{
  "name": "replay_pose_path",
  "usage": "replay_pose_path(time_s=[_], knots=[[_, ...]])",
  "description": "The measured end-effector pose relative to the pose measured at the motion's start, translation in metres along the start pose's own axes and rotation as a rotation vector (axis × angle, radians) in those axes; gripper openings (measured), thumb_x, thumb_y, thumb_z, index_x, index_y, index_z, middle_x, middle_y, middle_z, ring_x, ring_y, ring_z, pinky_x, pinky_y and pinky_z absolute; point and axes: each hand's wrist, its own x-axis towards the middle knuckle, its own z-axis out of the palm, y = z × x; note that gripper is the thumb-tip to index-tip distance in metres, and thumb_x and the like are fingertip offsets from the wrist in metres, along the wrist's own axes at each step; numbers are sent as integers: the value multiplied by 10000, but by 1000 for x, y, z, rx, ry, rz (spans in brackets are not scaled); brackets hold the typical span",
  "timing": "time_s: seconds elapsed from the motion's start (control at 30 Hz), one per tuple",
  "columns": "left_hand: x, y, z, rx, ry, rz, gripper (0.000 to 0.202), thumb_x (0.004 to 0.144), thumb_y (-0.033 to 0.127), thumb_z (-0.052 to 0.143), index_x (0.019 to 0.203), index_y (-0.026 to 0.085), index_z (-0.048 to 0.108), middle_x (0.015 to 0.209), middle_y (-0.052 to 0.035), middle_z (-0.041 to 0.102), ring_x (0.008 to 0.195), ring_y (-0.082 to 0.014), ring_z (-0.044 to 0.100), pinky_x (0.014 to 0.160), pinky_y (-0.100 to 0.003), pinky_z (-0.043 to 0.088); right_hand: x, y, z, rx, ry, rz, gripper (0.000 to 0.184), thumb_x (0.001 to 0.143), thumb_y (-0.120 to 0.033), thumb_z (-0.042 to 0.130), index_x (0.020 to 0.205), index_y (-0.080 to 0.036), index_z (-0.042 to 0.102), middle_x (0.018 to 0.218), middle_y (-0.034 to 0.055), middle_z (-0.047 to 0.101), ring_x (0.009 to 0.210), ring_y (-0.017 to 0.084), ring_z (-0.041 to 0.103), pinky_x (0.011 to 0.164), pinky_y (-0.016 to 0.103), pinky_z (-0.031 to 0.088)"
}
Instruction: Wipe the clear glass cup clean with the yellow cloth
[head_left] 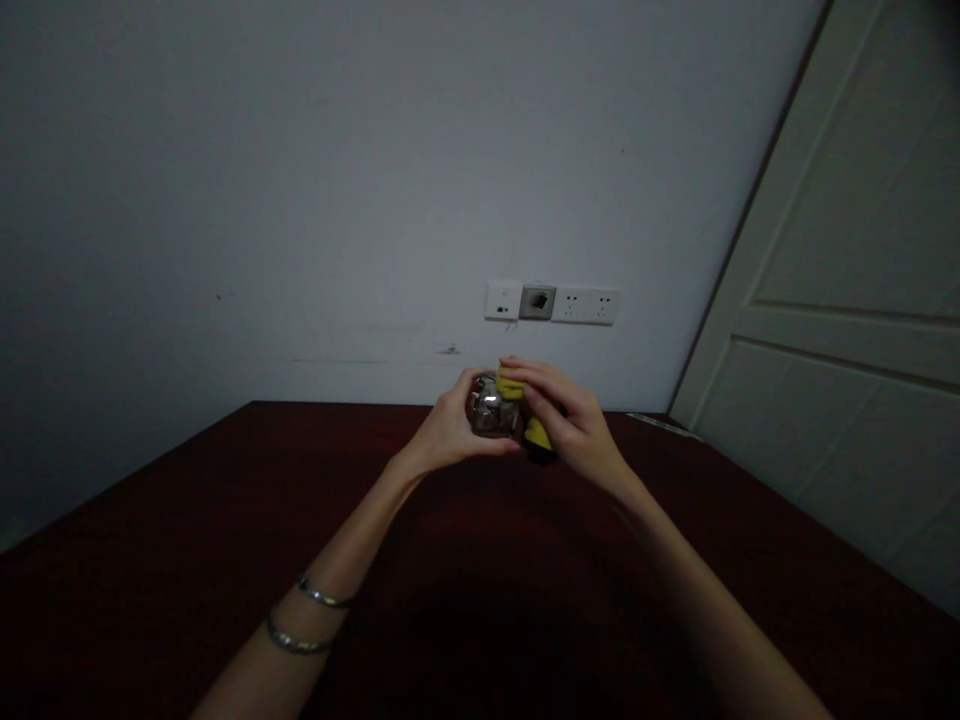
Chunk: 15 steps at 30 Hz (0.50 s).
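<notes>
My left hand (448, 428) is wrapped around a clear, shiny, rounded glass cup (491, 408), thumb underneath and fingers at its far side. The cup is held up in front of me, above the table. In my right hand (571, 420) is a yellow cloth (511, 384), pressed against the cup's upper right side. A lower fold of the cloth, with a dark part, hangs below my right fingers. My hands hide much of the cup's outline.
A dark red table (322, 500) stretches out below and meets a pale wall (337, 200). Wall sockets (585, 305) and a switch plate (503, 300) sit just beyond my hands. On the right stands a white panelled door (847, 300). A flat strip (664, 425) lies at the table's far right edge.
</notes>
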Motion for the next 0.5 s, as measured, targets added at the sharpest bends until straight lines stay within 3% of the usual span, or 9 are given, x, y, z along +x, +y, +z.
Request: replay_pose_path(time_s=[0.17, 0.4, 0.5], knots=[[-1, 1, 1, 47, -73, 43, 854, 537, 374, 845, 1261, 198, 429, 1223, -121, 572, 1119, -294, 568, 991, -478, 437, 1, 8, -3, -32, 33, 59, 274, 929, -260, 449, 1107, -313, 650, 1210, 28, 653, 1158, 195, 579, 1039, 469, 430], [-3, -5, 2, 66, -63, 54, 822, 579, 374, 822, 1273, 194, 418, 1235, -128, 560, 1136, -295, 555, 995, -479, 434, -2, -9, -6, -202, -194, -189, 383, 903, -138, 428, 1223, -274, 590, 1308, 45, 587, 1323, 212, 436, 1097, 501, 377], [-3, -3, 2, 70, -84, 55, 822, 585, 386, 819, 1277, 190, 422, 1213, -122, 573, 1110, -288, 568, 972, -470, 451, -1, -13, -9, -234, -224, -226, 378, 900, -122, 427, 1215, -248, 595, 1292, 66, 597, 1313, 216, 449, 1082, 496, 399]])
